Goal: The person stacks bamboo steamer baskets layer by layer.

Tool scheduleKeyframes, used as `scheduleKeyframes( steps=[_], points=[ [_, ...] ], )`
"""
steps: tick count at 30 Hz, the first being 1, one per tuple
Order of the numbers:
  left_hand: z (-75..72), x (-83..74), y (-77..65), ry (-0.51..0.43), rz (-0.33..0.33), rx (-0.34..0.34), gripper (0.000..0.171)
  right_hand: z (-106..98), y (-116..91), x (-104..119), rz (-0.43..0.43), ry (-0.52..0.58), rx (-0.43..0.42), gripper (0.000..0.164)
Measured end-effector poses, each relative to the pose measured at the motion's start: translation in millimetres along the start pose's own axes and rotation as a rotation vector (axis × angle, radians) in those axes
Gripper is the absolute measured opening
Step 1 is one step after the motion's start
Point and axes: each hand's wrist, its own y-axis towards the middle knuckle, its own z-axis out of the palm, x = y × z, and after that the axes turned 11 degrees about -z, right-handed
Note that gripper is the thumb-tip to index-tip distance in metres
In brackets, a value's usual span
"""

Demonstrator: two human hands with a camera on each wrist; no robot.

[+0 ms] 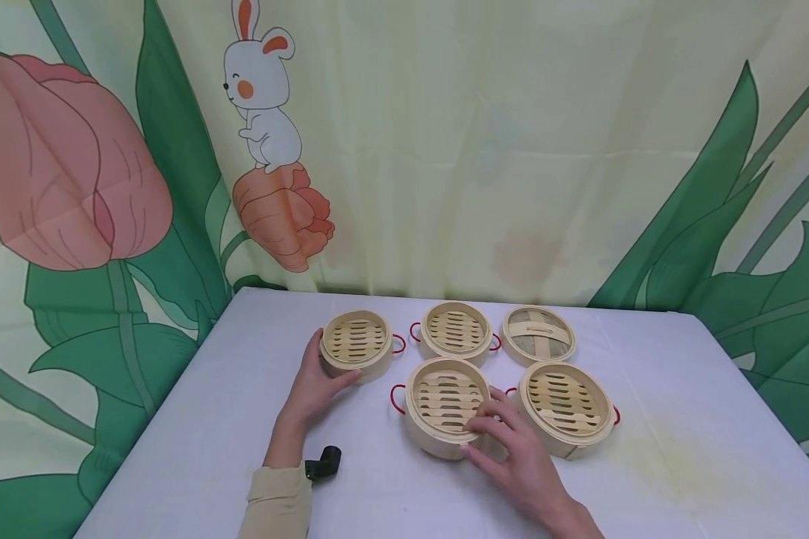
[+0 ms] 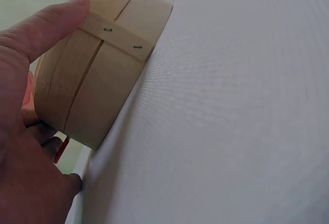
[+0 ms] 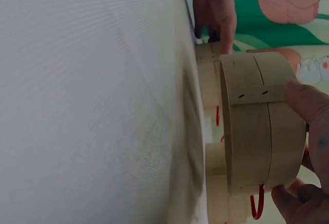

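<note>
On the left of the table, my left hand [image 1: 310, 383] holds a small bamboo steamer basket [image 1: 372, 368], thumb on its near side and fingers round the far left. Its stapled side wall [image 2: 113, 80] shows in the left wrist view. With thumb and fingers at the right rim, my right hand [image 1: 517, 458] grips a second steamer basket [image 1: 426, 438] at the front middle. In the right wrist view this basket's wall [image 3: 249, 147] stands slightly off the white tabletop. Both baskets have slatted bases and red loop handles.
Behind the front basket is another steamer basket [image 1: 448, 354], with a woven bamboo lid [image 1: 538, 358] to its right. A further steamer basket [image 1: 573, 450] sits right of my right hand. A black device [image 1: 323, 463] is at my left cuff. A printed curtain [image 1: 445, 150] hangs behind the table.
</note>
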Motion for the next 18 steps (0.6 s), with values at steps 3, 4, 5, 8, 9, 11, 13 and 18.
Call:
scheduleKeyframes(
  steps=[3,4,5,8,9,11,13,18],
  points=[
    [-0.1,0.0,-0.1,-0.003,0.001,-0.001,0.115,-1,6,1,-0.038,0.005,-0.016,0.024],
    [-0.3,-0.1,0.0,-0.003,0.0,-0.001,0.115,-1,8,2,-0.051,0.008,-0.022,0.026],
    [-0.3,-0.2,0.0,-0.004,-0.001,-0.003,0.115,-1,10,3,-0.063,0.011,-0.028,0.027],
    [-0.4,0.2,0.3,0.003,-0.008,-0.005,0.115,-1,17,5,-0.072,0.026,-0.042,0.026],
    [-0.2,0.3,0.4,0.006,-0.011,-0.006,0.115,-1,19,6,-0.071,0.033,-0.048,0.026],
    [0.3,0.8,0.5,0.01,-0.017,-0.006,0.115,0,22,7,-0.072,0.034,-0.057,0.026],
    [0.8,1.2,0.4,0.012,-0.021,-0.008,0.115,1,26,7,-0.079,0.035,-0.067,0.026],
    [1.3,1.7,-0.1,0.003,-0.018,-0.015,0.116,5,36,8,-0.095,0.035,-0.082,0.025]
  ],
)
